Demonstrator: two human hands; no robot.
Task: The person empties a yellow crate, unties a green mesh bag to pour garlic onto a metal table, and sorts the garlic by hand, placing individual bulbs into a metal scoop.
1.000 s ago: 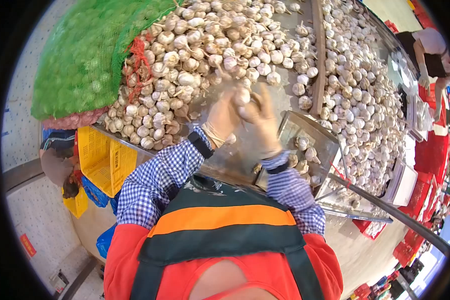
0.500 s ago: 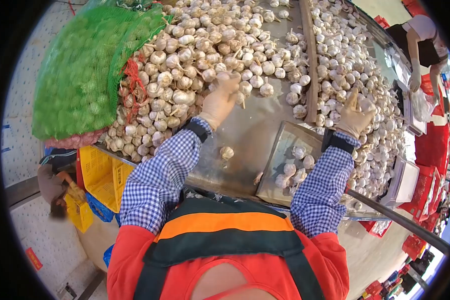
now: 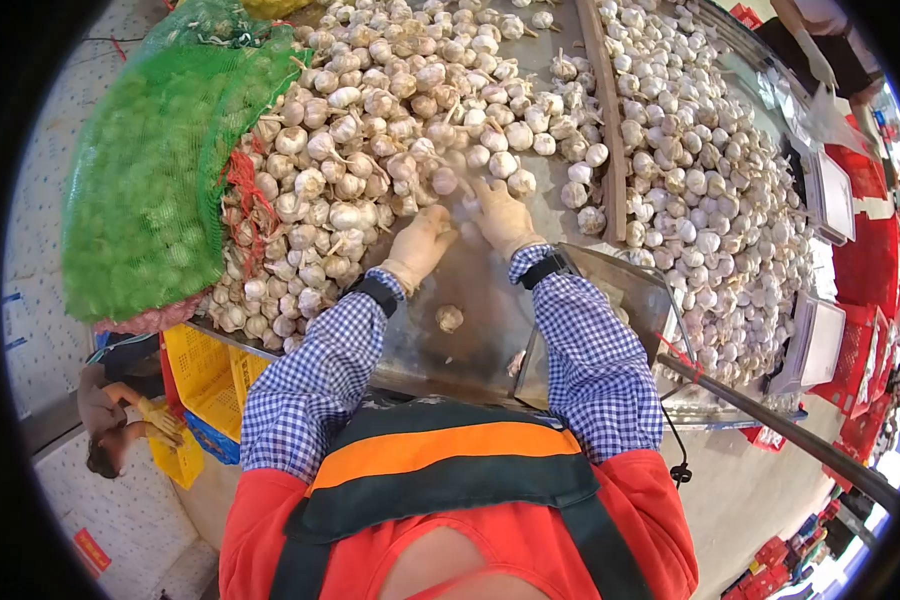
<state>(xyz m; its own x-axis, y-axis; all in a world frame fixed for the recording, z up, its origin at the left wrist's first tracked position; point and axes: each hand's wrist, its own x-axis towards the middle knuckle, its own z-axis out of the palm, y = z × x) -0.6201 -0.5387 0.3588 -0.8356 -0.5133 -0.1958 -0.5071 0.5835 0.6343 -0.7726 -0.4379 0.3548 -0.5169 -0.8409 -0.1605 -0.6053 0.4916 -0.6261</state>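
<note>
My left hand point(image 3: 420, 248), in a pale glove, is over the metal table beside the pile of garlic bulbs point(image 3: 345, 185). Its fingers are bent, with a gap to the thumb and no bulb visible in them. Close to its right, my gloved right hand point(image 3: 505, 218) reaches to the pile's lower edge. A motion-blurred garlic bulb point(image 3: 467, 203) shows at its fingertips and seems pinched there. One loose bulb point(image 3: 449, 318) lies on the bare metal below the hands. A metal scoop-like tray point(image 3: 620, 275) sits partly under my right forearm.
A wooden strip point(image 3: 603, 130) separates the left pile from more garlic bulbs point(image 3: 710, 190) on the right. A green mesh sack point(image 3: 145, 185) stands at the left. Yellow crates point(image 3: 198, 365), white scales point(image 3: 810, 340) and a metal bar point(image 3: 790, 430) surround the table. Co-workers are at both sides.
My right hand has moved left from the right-hand garlic to beside my left hand. My left hand has drawn back slightly from the pile. The view has shifted a little.
</note>
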